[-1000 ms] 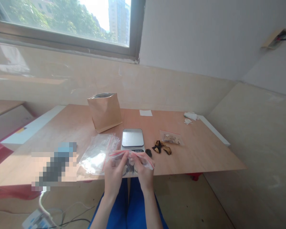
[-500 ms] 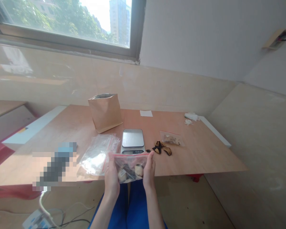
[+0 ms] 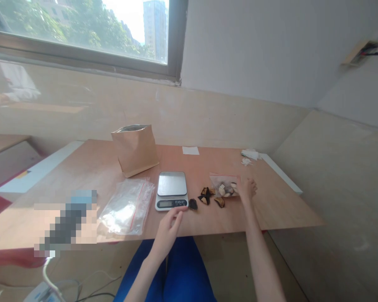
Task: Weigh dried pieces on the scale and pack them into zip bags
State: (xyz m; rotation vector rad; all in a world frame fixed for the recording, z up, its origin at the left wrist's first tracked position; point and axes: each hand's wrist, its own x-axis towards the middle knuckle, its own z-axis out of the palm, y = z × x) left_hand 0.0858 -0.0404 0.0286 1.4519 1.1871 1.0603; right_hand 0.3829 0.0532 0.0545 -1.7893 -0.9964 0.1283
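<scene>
Grip loose on both sides, nothing clearly held; your right hand [image 3: 246, 189] touches the zip bag of dried pieces [image 3: 223, 185]; your left hand [image 3: 167, 232] sits open just before the digital scale [image 3: 171, 191]; dark slices [image 3: 204, 198] lie between them on the plywood surface [image 3: 271, 209], below a window [image 3: 82, 33].

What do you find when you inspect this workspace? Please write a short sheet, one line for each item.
Surface: wooden table top, sunlit.
Job's things: digital scale; small zip bag holding dried pieces; loose dark dried pieces beside it.
Clutter: kraft pouch, larger plastic zip bag, paper slip, white scraps.
Hands: left hand by the scale's front edge; right hand at the small bag's edge.
Cables: white cable, lower left, below the table.
Surroundings: window behind the table.
</scene>
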